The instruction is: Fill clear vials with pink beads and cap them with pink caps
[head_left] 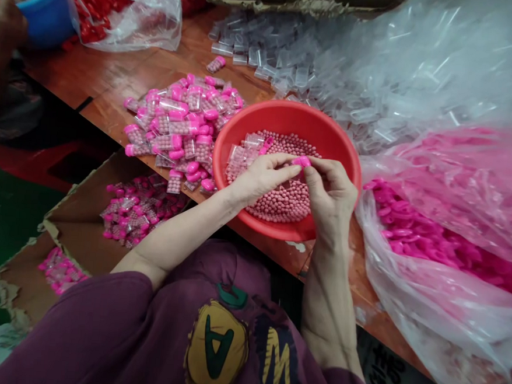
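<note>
Over a red basin (287, 115) of small pink beads (281, 204), my two hands meet. A bright pink cap (302, 161) is pinched between the fingertips of my left hand (268, 175) and my right hand (333, 188). Whatever is under the cap is hidden by my fingers. Inside the basin, on the left, lie several clear containers (236, 155) among the beads, with another pink cap (265, 146) beside them. To the left of the basin is a heap of bead-filled bottles (186, 117) with pink caps.
Empty clear containers (292, 54) are piled behind the basin. At the right, a plastic bag (390, 283) holds pink caps (405, 220). Below the table's left edge, a cardboard box (84, 203) contains filled bottles. Another person's hand (5, 22) is near a blue bucket (53, 14).
</note>
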`<state>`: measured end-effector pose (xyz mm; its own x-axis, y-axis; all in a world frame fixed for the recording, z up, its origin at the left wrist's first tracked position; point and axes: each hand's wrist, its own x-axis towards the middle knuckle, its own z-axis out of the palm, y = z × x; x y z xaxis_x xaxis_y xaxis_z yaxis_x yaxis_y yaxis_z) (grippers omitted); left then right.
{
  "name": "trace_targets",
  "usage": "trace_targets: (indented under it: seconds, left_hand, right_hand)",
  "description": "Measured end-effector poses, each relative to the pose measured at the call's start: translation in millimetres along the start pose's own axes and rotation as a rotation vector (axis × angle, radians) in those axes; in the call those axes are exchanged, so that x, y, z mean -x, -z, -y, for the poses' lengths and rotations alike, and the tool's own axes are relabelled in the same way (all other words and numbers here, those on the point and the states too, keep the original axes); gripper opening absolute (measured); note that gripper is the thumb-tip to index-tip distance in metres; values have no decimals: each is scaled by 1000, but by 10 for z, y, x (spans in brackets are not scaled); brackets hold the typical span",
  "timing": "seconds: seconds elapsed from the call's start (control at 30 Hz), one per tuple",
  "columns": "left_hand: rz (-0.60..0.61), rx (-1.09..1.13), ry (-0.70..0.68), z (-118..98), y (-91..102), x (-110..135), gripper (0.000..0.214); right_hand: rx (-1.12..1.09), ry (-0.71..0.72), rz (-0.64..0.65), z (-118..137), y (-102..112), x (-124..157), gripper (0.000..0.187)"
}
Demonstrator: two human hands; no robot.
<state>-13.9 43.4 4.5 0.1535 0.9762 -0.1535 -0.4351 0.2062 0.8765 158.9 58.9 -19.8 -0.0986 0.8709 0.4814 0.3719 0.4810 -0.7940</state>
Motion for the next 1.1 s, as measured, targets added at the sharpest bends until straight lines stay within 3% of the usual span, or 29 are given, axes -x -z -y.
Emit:
trace_targets:
  seconds: [0.07,0.17,0.27,0.4,0.5,0.67,0.8,0.87,0.97,1.03,1.1]
  left_hand:
    - [-38,7,3,-7,-15,-7,6]
    - [-105,22,13,-32,-46,-4,10]
    - [-144,15,55,-48,-83,5,12]
    - [-101,44,62,-34,-101,13,11]
    - [-20,78,66,-11,-65,24,4]
    - [47,69,98,5,7,50,15]
    - [88,77,140,14,-40,64,21]
    - [55,72,121,10,-72,65,14]
    - [-110,46,-7,-83,-10,69,10]
    - [-211,-24,-94,-243,152,78,21]
    - [-227,-153,-104,-462,380,84,37]
  right_hand:
    - [149,109,79,65,-23,17,26]
    - [335,232,133,39,-113,55,51]
    - [512,265,106,-39,-207,94,71]
    - [591,269,58,-51,-229,113,62]
    - [573,304,-6,-20,-196,113,57]
    - [541,324,-29,-5,-138,146,51]
    - [596,349,-25,-28,-92,156,57]
    - [583,323,41,-54,-70,130,65]
    - [397,195,78,-140,-36,74,87]
    - [206,99,-44,-223,-12,48,89]
    - [61,10,-175,-296,10,35,72]
